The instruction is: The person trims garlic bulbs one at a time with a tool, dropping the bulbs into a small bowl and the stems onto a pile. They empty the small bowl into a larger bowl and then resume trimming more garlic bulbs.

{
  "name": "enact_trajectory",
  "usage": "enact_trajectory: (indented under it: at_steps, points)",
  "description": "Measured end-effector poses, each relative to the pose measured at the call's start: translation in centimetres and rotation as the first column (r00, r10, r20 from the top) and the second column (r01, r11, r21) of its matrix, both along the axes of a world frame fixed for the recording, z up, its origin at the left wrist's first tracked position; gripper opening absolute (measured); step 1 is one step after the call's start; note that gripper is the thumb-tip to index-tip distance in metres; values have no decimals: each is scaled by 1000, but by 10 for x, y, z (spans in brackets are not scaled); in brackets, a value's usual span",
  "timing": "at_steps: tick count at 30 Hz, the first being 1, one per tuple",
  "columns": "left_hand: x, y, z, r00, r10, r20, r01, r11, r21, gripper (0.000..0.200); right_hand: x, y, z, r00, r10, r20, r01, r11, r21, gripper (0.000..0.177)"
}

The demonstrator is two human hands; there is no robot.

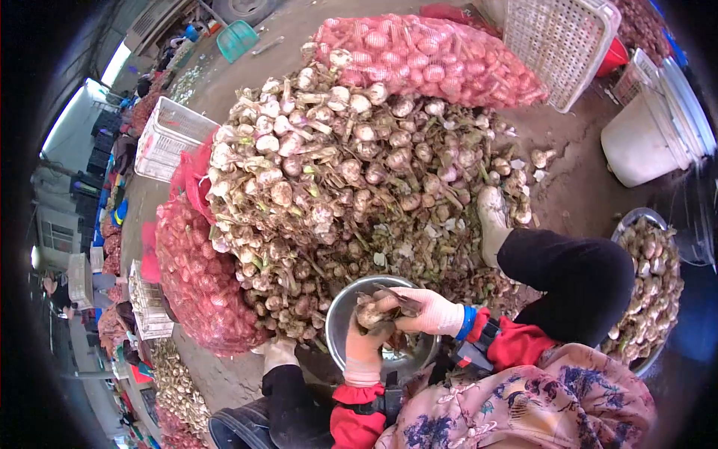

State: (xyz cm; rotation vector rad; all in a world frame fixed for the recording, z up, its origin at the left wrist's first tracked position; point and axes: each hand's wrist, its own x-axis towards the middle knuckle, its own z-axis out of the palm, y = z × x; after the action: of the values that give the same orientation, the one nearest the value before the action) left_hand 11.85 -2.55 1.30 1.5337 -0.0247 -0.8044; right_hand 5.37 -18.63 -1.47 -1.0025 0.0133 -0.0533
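Observation:
Over a metal bowl (334, 314) between my legs, both gloved hands meet at a garlic bulb (368, 314). My left hand (364, 350) is closed round the bulb from below. From the right, my right hand (432, 311) is closed against it, its fingers pinching brown dry garlic skin (404, 301). The fingertips are partly hidden by the bulb and the skin. Just beyond the bowl rises a big heap of garlic bulbs (329, 172), with stems and loose husks at its near side.
Red mesh sacks of garlic stand at the left (202, 277) and lie behind the heap (434, 60). To my right are a basin of garlic (647, 284) and a white bucket (643, 142). White crates (172, 138) and other people are farther left.

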Motion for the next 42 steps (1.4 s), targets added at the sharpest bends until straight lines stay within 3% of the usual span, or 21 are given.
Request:
enact_trajectory:
  at_steps: [1, 3, 4, 6, 8, 10, 12, 13, 16, 18, 20, 21, 23, 25, 28, 30, 33, 34, 40, 41, 42]
  points:
    - [-2, 9, -10, 999, 39, 33, -38, 999, -38, 61, -5, 0, 1, 1000, -5, -6, 5, 1000, 2, 37]
    - [-4, 24, -23, 984, 18, 178, -12, 999, -36, 74, -12, -2, 3, 998, -68, -13, 56, 907, -418, 38]
    - [-6, 31, -23, 976, 22, 217, -11, 999, -53, 83, -15, -2, 7, 990, -110, -84, 23, 724, -689, 29]
    - [-8, 40, -22, 982, 7, 189, 1, 999, -42, 87, -23, 0, 14, 986, -72, -149, -93, 504, -858, 23]
    - [-9, 36, -11, 874, -172, 454, 205, 979, -23, 88, -25, 5, 21, 976, -18, -216, -183, 463, -867, 25]
    - [-17, 32, -9, 964, -60, 260, 126, 961, -247, 81, -24, 11, 23, 958, 36, -286, -275, 413, -868, 27]
    - [-19, 35, -15, 946, 167, -278, -271, 877, -396, 66, -23, 15, 22, 962, 35, -271, -266, 349, -899, 26]
    - [-23, 32, -9, 961, -51, 272, 130, 950, -283, 50, -23, 16, 16, 971, 30, -238, -235, 320, -918, 26]
    - [-30, 30, -14, 985, 150, -81, -166, 956, -241, 49, -22, 17, 2, 977, 39, -209, -212, 280, -936, 26]
    - [-32, 26, -13, 920, 236, -313, -323, 909, -263, 56, -22, 20, -13, 977, 31, -210, -210, 277, -937, 26]
    - [-38, 24, -7, 971, 20, 238, -10, 999, -46, 63, -20, 14, -9, 928, 9, -372, -357, 301, -884, 26]
    - [-36, 28, -13, 731, -209, 649, 4, 953, 303, 65, -14, 4, -7, 852, -4, -523, -493, 330, -805, 26]
    - [-49, 18, 29, 853, -104, 511, 127, 992, -10, 68, -23, -30, -54, 660, -296, -690, -517, 487, -703, 30]
    - [-43, 35, 14, 927, 22, 375, 35, 989, -145, 77, -25, -41, -126, 650, -534, -540, -206, 561, -802, 23]
    - [-29, 44, -8, 945, 180, 274, -86, 942, -323, 65, -9, -35, -79, 777, -461, -428, -88, 594, -799, 23]
    - [-9, 38, 5, 917, 331, 221, -336, 942, -12, 55, -11, -5, -25, 894, -314, -319, -50, 639, -768, 22]
    - [3, 41, -10, 945, 309, -109, -326, 848, -418, 35, -15, 25, -22, 965, -166, -202, -42, 664, -747, 23]
    - [-1, 32, -4, 892, 337, -300, -451, 703, -550, 33, -13, 30, -18, 961, -111, -253, -99, 716, -691, 23]
    - [-5, 8, -2, 879, 289, -379, -476, 555, -682, 36, 1, 31, -42, 946, -171, -274, -58, 745, -665, 29]
    - [-4, 7, 0, 879, 286, -380, -476, 559, -679, 36, 1, 22, -64, 836, -28, -549, -315, 794, -520, 32]
    - [-1, 6, 5, 886, 256, -387, -460, 596, -658, 35, -14, 27, -118, 788, -160, -594, -201, 846, -494, 34]
